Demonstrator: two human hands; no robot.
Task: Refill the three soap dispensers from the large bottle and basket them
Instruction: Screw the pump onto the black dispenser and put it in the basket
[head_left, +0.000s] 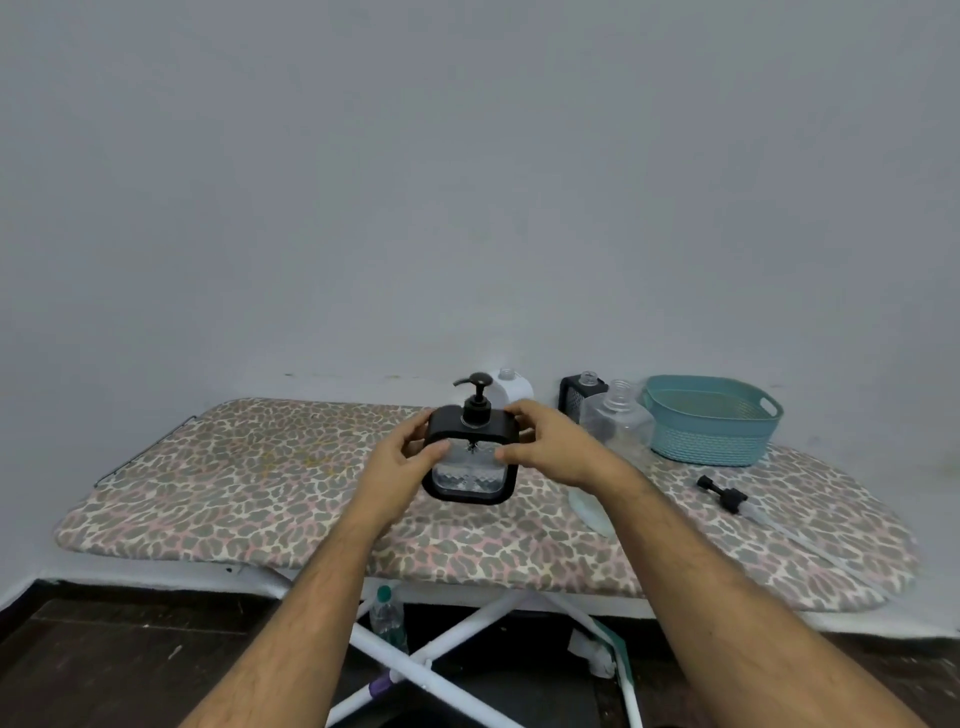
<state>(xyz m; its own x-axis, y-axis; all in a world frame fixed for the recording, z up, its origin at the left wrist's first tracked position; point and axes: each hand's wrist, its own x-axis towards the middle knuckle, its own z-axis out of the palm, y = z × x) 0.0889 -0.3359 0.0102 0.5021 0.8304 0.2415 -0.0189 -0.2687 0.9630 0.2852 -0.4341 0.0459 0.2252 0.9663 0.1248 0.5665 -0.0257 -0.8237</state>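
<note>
While the left hand (410, 451) and right hand (545, 441) grip its sides, the square black-framed clear soap dispenser (470, 457) stands upright, pump spout (464, 382) pointing left, holding little liquid.

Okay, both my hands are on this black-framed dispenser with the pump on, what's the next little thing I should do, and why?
Probably carry the dispenser right and set it in the teal basket. Its pump is already seated and both your left hand and right hand grip it, while the basket looks empty.
</note>
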